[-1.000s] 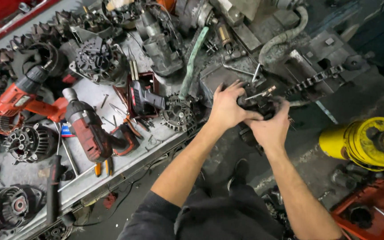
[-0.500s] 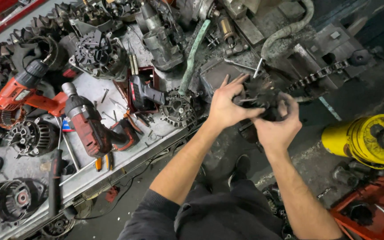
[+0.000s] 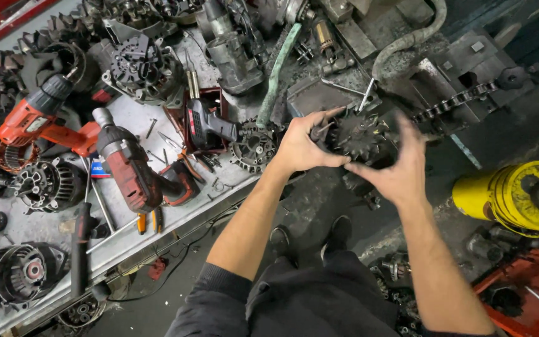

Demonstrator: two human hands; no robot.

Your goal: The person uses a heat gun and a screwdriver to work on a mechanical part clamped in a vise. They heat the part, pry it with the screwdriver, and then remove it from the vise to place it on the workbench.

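A: Just above the person's dark shoes [image 3: 310, 240], in the air off the bench's edge, both hands meet on a black finned metal disc, a round fan-like rotor part [image 3: 355, 136].

B: Which hand has it?

A: The left hand [image 3: 304, 146] sits at the disc's nine o'clock, its fingers [image 3: 327, 118] curled over the top rim and the thumb under, pinching the rim. The right hand [image 3: 400, 165] lies at five o'clock, palm up beneath the part, fingers [image 3: 414, 128] spread and reaching up its three o'clock side. I can't tell whether they press the part or only cup it.

B: And how does the disc lie?

A: Its finned face is turned up toward the camera, so the axle line runs roughly toward the viewer. The left hand is the closer one to its centre.

B: Anything different from half a second ago?

A: The right hand's fingers have opened wider and slid round to the far side; the disc shows more of its face.

B: What lies beyond?

A: At nine o'clock from the hands, the grey metal bench [image 3: 126, 118] carries a dark red cordless impact driver [image 3: 131, 170], an orange-red drill [image 3: 35, 118] and a black ribbed alternator housing [image 3: 135, 65]. At two o'clock a black roller chain [image 3: 463, 100] hangs over a grey machine block. A yellow steel cylinder [image 3: 519, 196] lies at three o'clock.
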